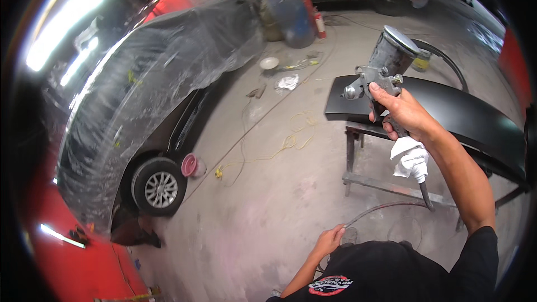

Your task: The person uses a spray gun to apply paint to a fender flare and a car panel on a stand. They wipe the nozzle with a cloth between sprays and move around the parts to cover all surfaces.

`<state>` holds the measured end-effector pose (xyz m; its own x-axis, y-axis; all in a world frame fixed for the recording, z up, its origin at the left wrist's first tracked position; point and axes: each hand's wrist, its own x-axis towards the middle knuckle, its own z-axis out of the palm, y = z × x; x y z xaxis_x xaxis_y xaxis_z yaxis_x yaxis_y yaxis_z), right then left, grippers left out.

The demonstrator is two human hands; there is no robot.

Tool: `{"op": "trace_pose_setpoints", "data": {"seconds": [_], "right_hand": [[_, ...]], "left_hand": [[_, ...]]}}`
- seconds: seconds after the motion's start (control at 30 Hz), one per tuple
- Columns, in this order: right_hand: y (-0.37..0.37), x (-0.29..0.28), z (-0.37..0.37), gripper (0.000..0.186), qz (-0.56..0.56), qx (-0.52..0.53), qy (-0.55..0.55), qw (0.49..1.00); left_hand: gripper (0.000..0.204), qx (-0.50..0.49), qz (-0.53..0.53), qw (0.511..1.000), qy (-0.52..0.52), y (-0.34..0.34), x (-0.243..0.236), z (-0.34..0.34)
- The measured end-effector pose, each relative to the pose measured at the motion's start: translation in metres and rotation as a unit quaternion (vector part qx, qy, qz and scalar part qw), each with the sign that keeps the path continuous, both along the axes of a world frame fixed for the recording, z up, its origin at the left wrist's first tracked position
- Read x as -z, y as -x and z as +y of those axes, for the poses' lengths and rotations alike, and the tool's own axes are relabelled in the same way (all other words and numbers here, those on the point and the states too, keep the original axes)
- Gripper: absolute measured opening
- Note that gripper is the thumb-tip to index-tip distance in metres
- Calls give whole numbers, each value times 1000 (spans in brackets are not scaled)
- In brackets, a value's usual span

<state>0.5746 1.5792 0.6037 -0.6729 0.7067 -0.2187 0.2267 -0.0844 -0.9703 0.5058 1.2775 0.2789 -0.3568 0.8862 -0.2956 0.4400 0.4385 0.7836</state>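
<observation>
My right hand (407,113) is wrapped round the handle of a metal spray gun (373,85) with a grey cup (398,50) on top. White cloth or paper (411,157) is bunched round the base of the handle, where the air hose comes out. Low in the picture, my left hand (331,239) grips that dark air hose (386,207) some way along its length. Behind the spray gun, a black car body panel (464,109) lies on a metal stand (386,183). The gun's nozzle points to the left, near the panel's left end.
At left stands a car (162,56) draped in clear plastic, its wheel (159,186) exposed. A pink-lined bucket (191,165) sits beside the wheel. Yellow cord (268,156) and thin lines cross the floor. A blue bin (291,17) stands farther back.
</observation>
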Motion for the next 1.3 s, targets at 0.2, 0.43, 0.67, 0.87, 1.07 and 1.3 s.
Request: {"op": "trace_pose_setpoints", "data": {"seconds": [0.2,0.43,0.67,0.87,1.07,1.3], "right_hand": [[-148,-32,3,45,-20,122,-30,992],[-363,-59,0,53,-47,346,-46,936],[-570,-80,2,46,-69,474,-34,877],[-673,-14,18,41,-64,582,-32,810],[-772,57,43,40,-45,668,-22,742],[-876,132,63,50,-98,778,-83,615]], "left_hand": [[34,111,-18,994,18,-29,-36,52],[34,307,0,950,-52,-113,-80,131],[37,419,14,908,-12,-251,-128,189],[34,435,53,899,-31,-291,-93,247],[36,424,73,903,14,-315,-79,274],[35,416,99,904,10,-333,-63,284]]}}
